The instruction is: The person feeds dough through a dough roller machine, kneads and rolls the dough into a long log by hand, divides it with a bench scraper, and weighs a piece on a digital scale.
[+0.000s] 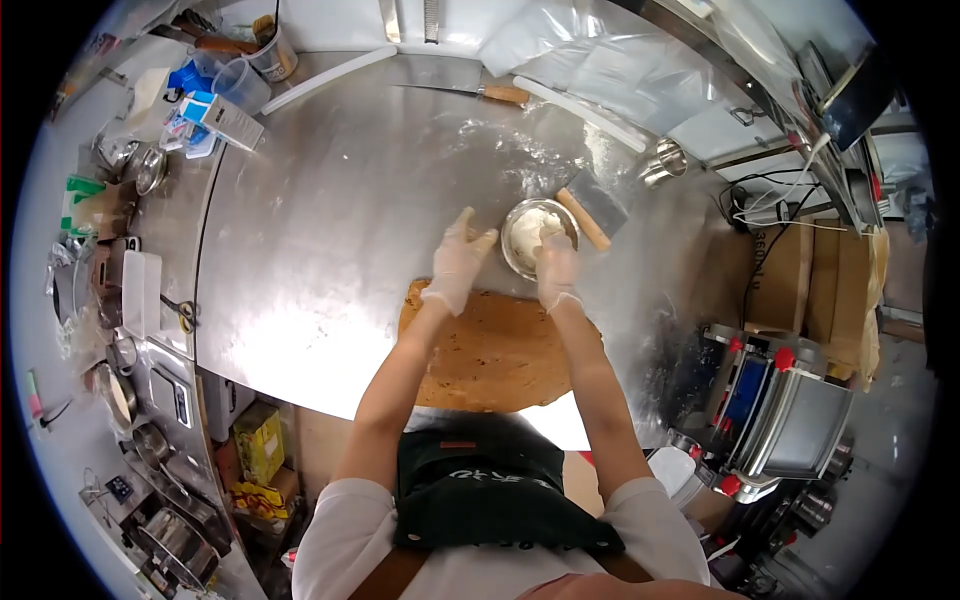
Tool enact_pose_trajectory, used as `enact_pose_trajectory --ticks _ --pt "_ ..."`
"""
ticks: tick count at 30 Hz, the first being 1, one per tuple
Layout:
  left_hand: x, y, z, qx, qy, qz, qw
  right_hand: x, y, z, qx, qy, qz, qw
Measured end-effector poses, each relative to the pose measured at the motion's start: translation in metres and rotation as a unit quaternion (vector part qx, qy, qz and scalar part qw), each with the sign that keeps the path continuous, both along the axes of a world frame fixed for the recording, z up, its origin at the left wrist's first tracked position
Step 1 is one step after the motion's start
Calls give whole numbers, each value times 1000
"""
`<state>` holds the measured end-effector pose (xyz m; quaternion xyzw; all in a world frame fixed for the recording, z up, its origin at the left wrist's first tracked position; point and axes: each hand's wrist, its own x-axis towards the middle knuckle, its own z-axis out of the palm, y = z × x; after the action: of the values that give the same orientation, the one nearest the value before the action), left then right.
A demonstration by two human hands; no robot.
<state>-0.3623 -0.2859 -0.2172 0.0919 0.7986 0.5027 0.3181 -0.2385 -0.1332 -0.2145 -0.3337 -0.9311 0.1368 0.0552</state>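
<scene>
A metal bowl (507, 232) of white flour (530, 228) stands on the steel worktop. My right hand (556, 270), in a clear glove, reaches over the bowl's near rim with its fingers bunched at the flour; the fingertips are partly hidden. To the left of the bowl, my left hand (458, 265), also gloved, hovers with fingers apart and nothing in them. Below both hands lies a broad, flat slab of brown dough (490, 350) with dark specks. A dough scraper (592, 212) with a wooden handle rests against or just beside the bowl's right side.
Along the worktop's back lie a knife (500, 93) and two white rods (580, 115) (330, 80). A metal cup (664, 160) is at the back right, near smears of flour. Scissors (184, 314) lie at left. A machine with red knobs (770, 400) stands at right.
</scene>
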Motion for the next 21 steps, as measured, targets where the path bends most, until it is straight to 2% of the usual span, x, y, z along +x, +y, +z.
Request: enact_pose_trajectory --ticks 1,4,5,8,9,10,12,14,15,16,17,19,21 --pt "-2 -21 8 39 -1 31 999 1 1 -4 -2 -2 6 1000" --pt "-13 -96 45 128 -52 137 981 9 2 -12 14 154 8 988" --pt "-16 -121 51 138 -61 185 971 9 -13 14 -103 181 -94 974" --pt "-17 -178 56 120 -73 316 938 20 -67 36 -342 246 -124 898" --pt "-14 -188 57 117 -76 339 930 22 -98 55 -372 181 -96 905" --pt "-9 -193 60 121 -82 347 926 24 -116 62 -418 144 -8 897" --pt "1 -196 67 136 -103 343 923 25 -129 63 -397 190 -47 897" --pt "10 -207 56 143 -92 337 926 26 -140 82 -438 205 -123 867" --pt "11 -211 52 149 -85 331 928 47 -135 71 -380 170 48 908" --pt "12 -214 54 144 -84 334 928 59 -137 83 -457 63 49 886" --pt "15 -219 56 139 -86 336 928 77 -133 79 -416 136 46 898" --pt "19 -230 53 139 -80 336 928 103 -113 73 -344 203 -39 916" --pt "27 -237 51 131 -76 350 925 132 -89 56 -282 180 2 943"
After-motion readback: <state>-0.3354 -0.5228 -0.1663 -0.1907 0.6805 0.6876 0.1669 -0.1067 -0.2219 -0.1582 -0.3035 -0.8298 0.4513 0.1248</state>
